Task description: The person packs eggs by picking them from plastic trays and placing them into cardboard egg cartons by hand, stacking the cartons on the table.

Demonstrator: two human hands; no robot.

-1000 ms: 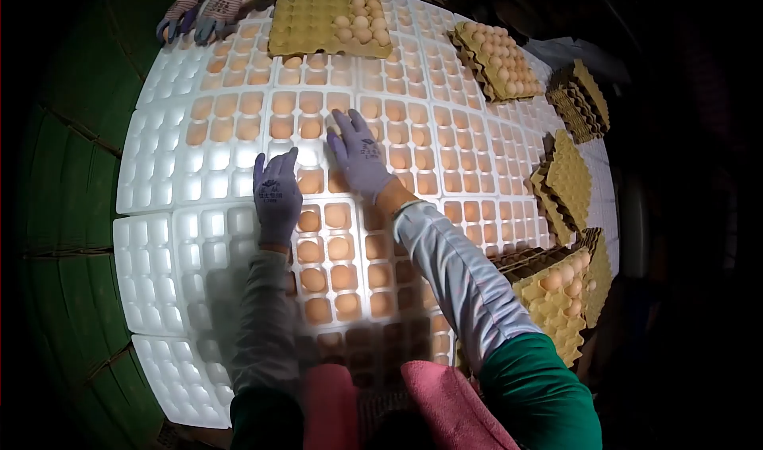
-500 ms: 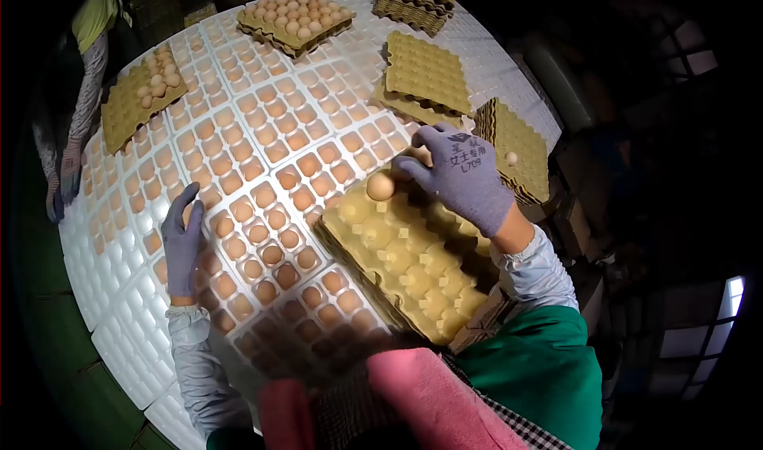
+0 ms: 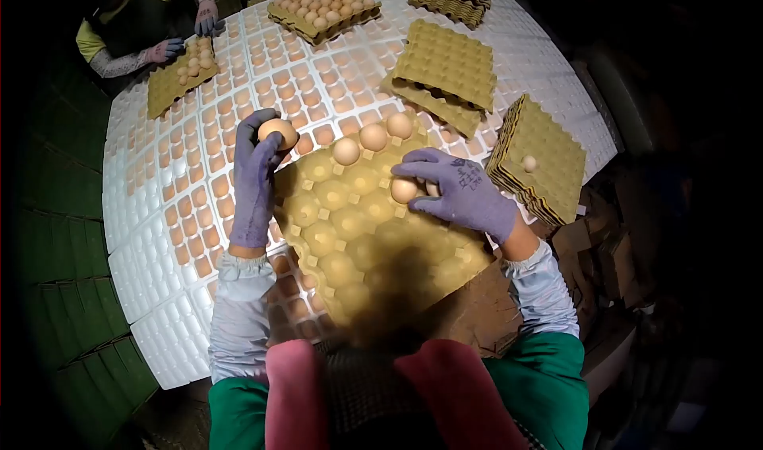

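Observation:
A brown egg (image 3: 279, 135) is pinched between the thumb and fingers of my gloved left hand (image 3: 253, 184), just above the far left corner of a pulp egg tray (image 3: 332, 266). Three eggs sit in a row along the tray's far edge, one of them the middle egg (image 3: 373, 137). My right hand (image 3: 462, 193), in a purple-grey glove, curls over the tray's right side. Its thumb and fingers close round an egg (image 3: 404, 190), and a second egg (image 3: 433, 189) shows partly behind the fingers. The tray's nearer cups hold no eggs.
White plastic trays (image 3: 191, 226) of eggs cover the table. Stacked pulp trays (image 3: 540, 160) with one egg on top stand right; more trays (image 3: 447, 65) lie behind. A full egg tray (image 3: 324, 5) sits at the back. At the far left, a co-worker's hands (image 3: 165, 50) touch another tray.
My left hand has moved to the pulp tray and now holds an egg plainly in view. More eggs sit in the tray, and my right hand is lower over it. The view has shifted, showing more of the co-worker.

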